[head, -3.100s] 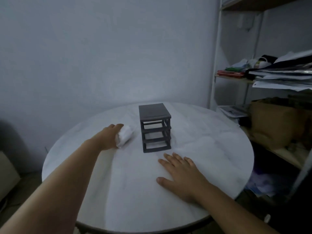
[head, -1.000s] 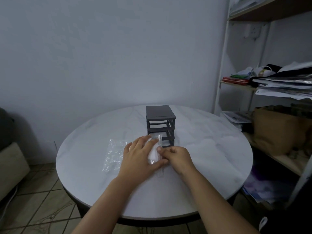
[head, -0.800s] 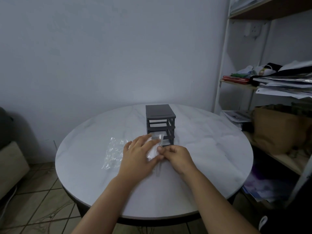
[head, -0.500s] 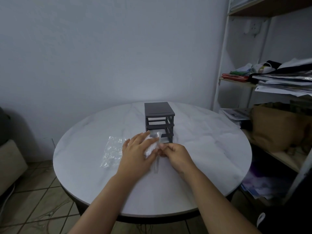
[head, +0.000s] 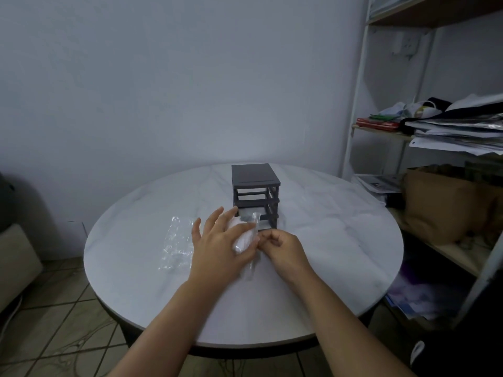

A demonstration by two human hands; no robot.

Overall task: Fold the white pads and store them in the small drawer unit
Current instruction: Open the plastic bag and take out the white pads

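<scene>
A white pad (head: pixel 243 240) in a clear plastic wrapper (head: pixel 250 268) sits just above the round table, right in front of the small dark grey drawer unit (head: pixel 254 178). My left hand (head: pixel 217 248) holds the pad, thumb across its top and fingers spread behind it. My right hand (head: pixel 283 248) touches the pad's right side with curled fingers and pinches the wrapper's edge. The unit's slots look open at the front. The bottom slots are partly hidden by the pad and my hands.
A crumpled, empty clear wrapper (head: pixel 175 246) lies on the white marble table (head: pixel 326 227) left of my hands. A shelf rack (head: pixel 449 131) with papers and a brown bag stands to the right. Tiled floor shows at the lower left.
Three seconds ago my left hand held the pad left of the unit and my right hand lay flat. Both hands now work the pad in front of the unit; little has changed over the last second.
</scene>
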